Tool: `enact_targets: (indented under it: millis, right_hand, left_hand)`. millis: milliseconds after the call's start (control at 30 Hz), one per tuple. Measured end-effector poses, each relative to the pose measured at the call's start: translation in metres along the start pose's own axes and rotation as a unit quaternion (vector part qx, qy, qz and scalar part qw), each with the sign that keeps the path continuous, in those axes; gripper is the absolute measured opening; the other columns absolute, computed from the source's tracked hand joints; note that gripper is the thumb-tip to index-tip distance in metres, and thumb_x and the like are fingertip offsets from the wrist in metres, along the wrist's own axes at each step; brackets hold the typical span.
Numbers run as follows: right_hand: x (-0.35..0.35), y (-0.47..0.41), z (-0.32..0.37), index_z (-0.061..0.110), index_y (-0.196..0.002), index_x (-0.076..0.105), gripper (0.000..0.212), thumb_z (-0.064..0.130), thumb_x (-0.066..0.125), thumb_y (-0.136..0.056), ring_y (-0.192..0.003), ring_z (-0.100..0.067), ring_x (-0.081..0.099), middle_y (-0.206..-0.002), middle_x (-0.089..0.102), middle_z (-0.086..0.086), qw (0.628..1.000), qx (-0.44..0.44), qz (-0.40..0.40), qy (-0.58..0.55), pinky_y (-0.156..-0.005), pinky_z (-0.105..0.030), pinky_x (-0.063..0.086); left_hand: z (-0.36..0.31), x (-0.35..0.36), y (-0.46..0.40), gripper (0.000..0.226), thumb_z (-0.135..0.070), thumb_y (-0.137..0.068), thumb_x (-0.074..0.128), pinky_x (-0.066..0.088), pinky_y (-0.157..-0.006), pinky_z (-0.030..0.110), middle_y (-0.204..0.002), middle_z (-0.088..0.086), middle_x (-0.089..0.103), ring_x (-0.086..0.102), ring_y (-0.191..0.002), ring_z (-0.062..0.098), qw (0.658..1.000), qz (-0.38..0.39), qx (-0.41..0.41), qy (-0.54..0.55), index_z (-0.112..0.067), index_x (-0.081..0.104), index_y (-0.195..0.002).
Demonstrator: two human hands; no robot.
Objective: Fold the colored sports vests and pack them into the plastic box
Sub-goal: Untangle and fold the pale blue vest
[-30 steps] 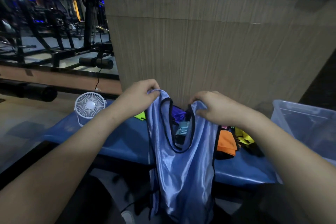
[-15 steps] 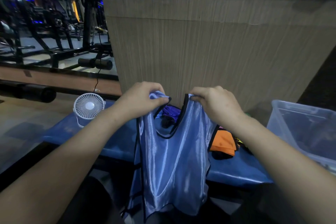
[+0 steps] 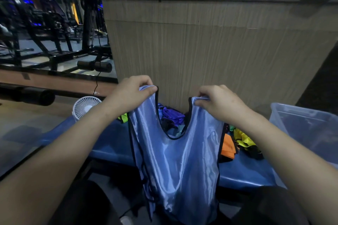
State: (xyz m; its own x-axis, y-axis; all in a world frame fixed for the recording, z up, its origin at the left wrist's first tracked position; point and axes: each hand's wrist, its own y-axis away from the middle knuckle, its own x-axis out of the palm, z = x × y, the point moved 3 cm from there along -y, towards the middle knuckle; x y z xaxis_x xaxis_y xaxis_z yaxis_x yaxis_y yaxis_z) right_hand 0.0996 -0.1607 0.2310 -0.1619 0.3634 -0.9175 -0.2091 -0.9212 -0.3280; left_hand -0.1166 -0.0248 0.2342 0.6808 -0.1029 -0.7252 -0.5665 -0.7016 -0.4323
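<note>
Here, the shiny light-blue mesh sports vest with black edging (image 3: 175, 159) hung free in front of the person, its hem dropping below the near edge of the blue padded worktop (image 3: 109, 144). The left hand (image 3: 130, 95) pinched one shoulder strap and the right hand (image 3: 218, 105) pinched the other, both clenched on the fabric. Holding the straps level and apart let the vest hang flat, presumably to square it before the first fold. Beyond the vest, a loose pile of unfolded vests lay on the worktop: a purple one (image 3: 172, 115), an orange one (image 3: 227, 146) and a yellow one (image 3: 243, 139). The clear plastic box (image 3: 300, 124) stood at the right end, within reach for packing; its contents could not be told. A small white desk fan (image 3: 85, 106) stood at the left, against the wood-grain panel (image 3: 210, 42).
</note>
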Motion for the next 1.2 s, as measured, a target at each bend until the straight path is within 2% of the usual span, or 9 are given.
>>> enact_targets:
  millis: [233, 367, 500, 633, 733, 867, 1000, 1100, 1200]
  right_hand:
    - [-0.014, 0.005, 0.004, 0.026, -0.083, 0.05, 0.02, 0.039, 0.059, -0.096, -0.09, -0.033, 0.06, -0.085, 0.061, -0.003, 0.996, 0.017, -0.039, 0.08, -0.064, -0.035, 0.033]
    - [-0.019, 0.001, -0.003, 0.021, -0.094, 0.064, 0.024, 0.045, 0.061, -0.094, -0.094, -0.035, 0.062, -0.095, 0.067, -0.008, 0.994, 0.045, -0.034, 0.095, -0.066, -0.035, 0.038]
    - [-0.014, -0.004, -0.004, 0.022, -0.086, 0.067, 0.018, 0.039, 0.07, -0.091, -0.086, -0.026, 0.064, -0.09, 0.07, -0.009, 0.997, 0.066, 0.029, -0.038, -0.067, -0.033, 0.047]
    - [-0.01, -0.004, -0.001, 0.016, -0.086, 0.071, 0.017, 0.032, 0.07, -0.091, -0.075, -0.019, 0.063, -0.081, 0.07, -0.008, 0.993, 0.071, 0.029, -0.091, -0.057, -0.025, 0.042]
    - [-0.004, -0.002, 0.002, 0.01, -0.085, 0.071, 0.018, 0.026, 0.069, -0.092, -0.05, -0.007, 0.051, -0.067, 0.061, -0.004, 0.983, 0.086, 0.037, -0.156, -0.041, -0.017, 0.033]
    - [0.004, 0.0, 0.006, 0.003, -0.086, 0.071, 0.019, 0.021, 0.068, -0.093, -0.06, -0.015, 0.053, -0.071, 0.061, -0.008, 0.96, 0.111, 0.053, -0.25, -0.051, -0.022, 0.039]
    - [0.012, 0.001, 0.012, -0.002, -0.092, 0.069, 0.022, 0.019, 0.066, -0.094, -0.061, -0.016, 0.051, -0.072, 0.057, -0.008, 0.943, 0.136, 0.058, -0.299, -0.048, -0.019, 0.037]
    - [0.019, 0.003, 0.015, -0.004, -0.093, 0.066, 0.023, 0.019, 0.067, -0.092, -0.069, -0.021, 0.054, -0.076, 0.06, -0.012, 0.918, 0.167, 0.059, -0.356, -0.063, -0.032, 0.042]
    - [0.023, 0.005, 0.019, 0.004, -0.083, 0.066, 0.012, 0.016, 0.065, -0.086, -0.071, -0.027, 0.05, -0.077, 0.055, -0.015, 0.899, 0.188, 0.058, -0.391, -0.065, -0.041, 0.038]
  left_hand:
    - [0.0, -0.006, -0.005, 0.023, -0.042, -0.09, 0.069, 0.047, -0.074, 0.03, -0.078, -0.007, 0.07, 0.063, -0.082, 0.009, 1.0, -0.011, 0.007, -0.018, -0.025, 0.068, -0.076]
    - [0.001, -0.008, -0.007, 0.024, -0.041, -0.088, 0.072, 0.039, -0.059, 0.026, -0.058, -0.008, 0.061, 0.053, -0.056, 0.002, 1.0, -0.012, -0.001, -0.01, -0.022, 0.068, -0.072]
    - [-0.004, -0.003, -0.005, 0.027, -0.044, -0.09, 0.069, 0.034, -0.054, 0.024, -0.045, -0.013, 0.051, 0.048, -0.05, 0.004, 1.0, 0.005, -0.015, -0.009, -0.023, 0.067, -0.073]
    - [-0.006, 0.002, -0.002, 0.025, -0.047, -0.092, 0.064, 0.038, -0.06, 0.029, -0.062, -0.012, 0.059, 0.053, -0.066, 0.002, 0.997, 0.025, 0.02, -0.077, -0.027, 0.066, -0.078]
    - [-0.006, 0.006, -0.001, 0.016, -0.04, -0.094, 0.066, 0.045, -0.063, 0.026, -0.067, -0.014, 0.064, 0.058, -0.068, 0.0, 0.993, 0.092, 0.041, -0.064, -0.027, 0.066, -0.083]
    - [-0.009, 0.012, 0.005, 0.008, -0.026, -0.099, 0.061, 0.037, -0.063, 0.02, -0.077, -0.011, 0.066, 0.053, -0.068, -0.001, 0.984, 0.158, 0.068, -0.034, -0.027, 0.065, -0.092]
    - [-0.013, 0.021, 0.01, 0.01, -0.019, -0.099, 0.06, 0.04, -0.062, 0.02, -0.076, -0.005, 0.064, 0.052, -0.063, 0.001, 0.989, 0.13, 0.065, 0.03, -0.024, 0.066, -0.092]
    - [-0.014, 0.025, 0.008, 0.009, -0.022, -0.097, 0.06, 0.049, -0.074, 0.032, -0.084, 0.005, 0.071, 0.064, -0.077, 0.017, 0.994, 0.085, 0.041, 0.057, -0.024, 0.068, -0.093]
    - [-0.013, 0.029, 0.005, 0.009, -0.024, -0.096, 0.06, 0.053, -0.08, 0.041, -0.083, 0.005, 0.073, 0.068, -0.08, 0.024, 0.994, 0.073, 0.021, 0.075, -0.025, 0.068, -0.092]
